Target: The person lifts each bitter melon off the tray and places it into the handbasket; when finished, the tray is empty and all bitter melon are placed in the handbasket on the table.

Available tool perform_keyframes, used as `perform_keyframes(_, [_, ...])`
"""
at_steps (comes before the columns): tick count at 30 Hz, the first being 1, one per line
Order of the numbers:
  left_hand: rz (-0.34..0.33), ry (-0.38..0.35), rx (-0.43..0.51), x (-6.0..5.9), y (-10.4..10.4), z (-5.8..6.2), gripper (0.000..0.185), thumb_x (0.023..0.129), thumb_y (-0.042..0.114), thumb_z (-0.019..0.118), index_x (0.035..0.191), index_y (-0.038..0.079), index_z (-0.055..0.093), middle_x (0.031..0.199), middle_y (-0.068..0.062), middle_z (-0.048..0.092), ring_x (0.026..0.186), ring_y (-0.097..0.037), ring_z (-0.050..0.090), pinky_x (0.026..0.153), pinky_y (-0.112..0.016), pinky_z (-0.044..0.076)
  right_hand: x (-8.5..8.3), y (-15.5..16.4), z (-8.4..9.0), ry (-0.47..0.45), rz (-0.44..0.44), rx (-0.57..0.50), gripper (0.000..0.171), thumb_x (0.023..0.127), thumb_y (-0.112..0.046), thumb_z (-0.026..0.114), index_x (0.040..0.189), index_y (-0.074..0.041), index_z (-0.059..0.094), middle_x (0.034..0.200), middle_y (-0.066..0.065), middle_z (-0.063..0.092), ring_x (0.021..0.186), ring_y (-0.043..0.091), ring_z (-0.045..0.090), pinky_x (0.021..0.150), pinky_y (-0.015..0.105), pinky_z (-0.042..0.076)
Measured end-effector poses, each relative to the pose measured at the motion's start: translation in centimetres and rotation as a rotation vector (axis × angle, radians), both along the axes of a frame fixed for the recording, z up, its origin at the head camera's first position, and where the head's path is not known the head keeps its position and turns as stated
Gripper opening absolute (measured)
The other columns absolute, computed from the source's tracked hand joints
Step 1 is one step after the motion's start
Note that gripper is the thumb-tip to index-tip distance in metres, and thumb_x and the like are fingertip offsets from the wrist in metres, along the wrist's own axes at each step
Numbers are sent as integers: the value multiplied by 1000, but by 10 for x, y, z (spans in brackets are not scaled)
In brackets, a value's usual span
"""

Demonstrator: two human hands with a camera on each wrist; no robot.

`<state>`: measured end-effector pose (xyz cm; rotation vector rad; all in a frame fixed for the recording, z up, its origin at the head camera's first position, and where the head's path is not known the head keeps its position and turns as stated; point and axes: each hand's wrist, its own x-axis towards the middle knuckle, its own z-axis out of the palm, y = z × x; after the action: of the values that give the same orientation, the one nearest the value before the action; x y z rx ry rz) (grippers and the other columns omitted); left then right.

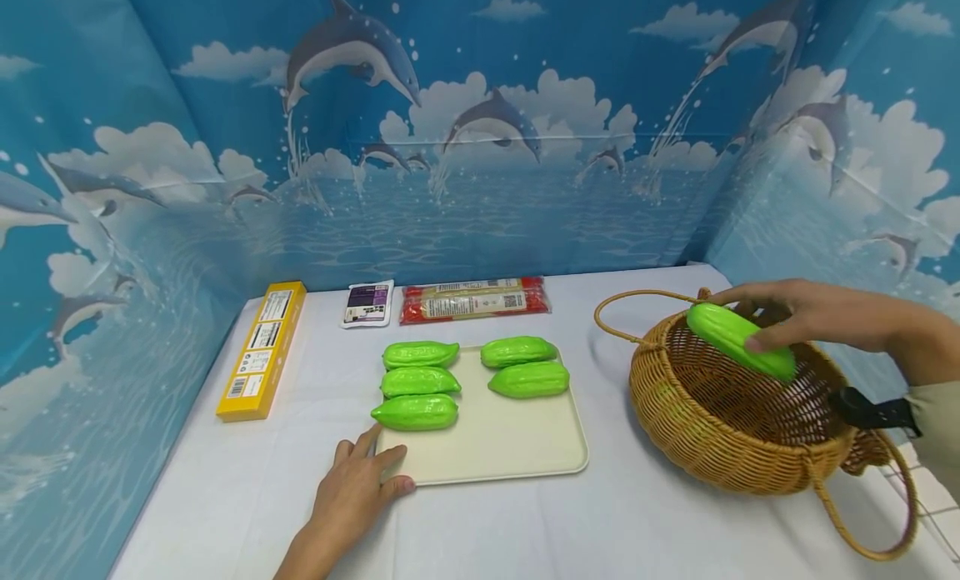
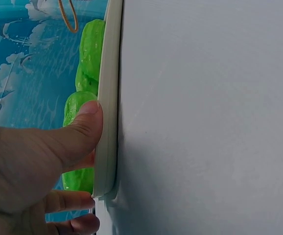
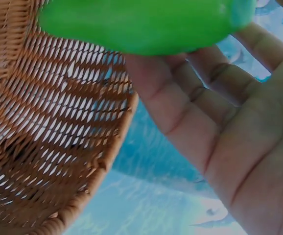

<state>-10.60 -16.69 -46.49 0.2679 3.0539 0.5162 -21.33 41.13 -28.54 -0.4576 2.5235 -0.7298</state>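
Green is what we see most of from the head view: our right hand (image 1: pixel 795 313) holds a smooth green gourd (image 1: pixel 738 340) above the open mouth of the wicker basket (image 1: pixel 720 430), fingers wrapped over its top. No other piece shows inside the basket below that hand. Well off to its left, five more green gourds (image 1: pixel 417 382) lie on the cream tray (image 1: pixel 517 447), three in one column and two in another. Our left hand (image 1: pixel 360 492) rests at the tray's near corner, just below the nearest gourd, fingers fairly straight, thumb against the rim. Beyond that hand, toward the backdrop, lie a yellow box (image 1: pixel 262 351), a small purple packet (image 1: pixel 367 303) and a red packet (image 1: pixel 474 299) on the white bench (image 1: pixel 525 530).

From the left wrist, the thumb (image 2: pixel 82 129) presses flat on the tray's rim (image 2: pixel 107 98), with gourds just past it; the hand steadies the tray and grips nothing.

From the right wrist, the gourd (image 3: pixel 146 22) sits pinched across the fingers (image 3: pixel 205 98), with the basket weave (image 3: pixel 48 122) directly below.

We judge the work as moving gourds between tray and basket; one piece is in hand, five wait on the tray, and the direction cannot be told.
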Motion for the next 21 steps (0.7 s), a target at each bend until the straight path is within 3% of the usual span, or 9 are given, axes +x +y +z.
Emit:
perform_keyframes(4, [1,-3,-4,0,0,0,55,79,47,80,124,17,75,149,-21,50,97,-24,47,68,-36,47,-10,4,-8,-138,7,-23,73,98,-29,63,159,-6,30,132,19,52,104,25,55,75,43,52])
perform_keyframes(11, [2,-3,-9,0,0,1,55,79,47,80,124,17,75,149,-21,50,98,-25,47,69,-37,48,-25,2,-26,-405,0,-107,84,97,-21,67,162,-3,15,150,34,31,119,34,55,83,46,57])
perform_keyframes(17, [4,-7,-3,0,0,1,55,78,48,80,123,17,75,150,-21,50,97,-24,47,68,-36,47,-32,-7,-37,-499,-57,-69,86,98,-24,69,162,-4,15,158,39,12,125,38,53,88,48,57])
perform_keyframes(21, [5,-5,-7,0,1,0,55,78,48,80,123,17,75,149,-21,50,98,-24,47,68,-37,48,-36,-10,-46,-501,-47,-4,85,97,-27,70,161,-4,19,157,40,18,134,44,47,91,49,56])
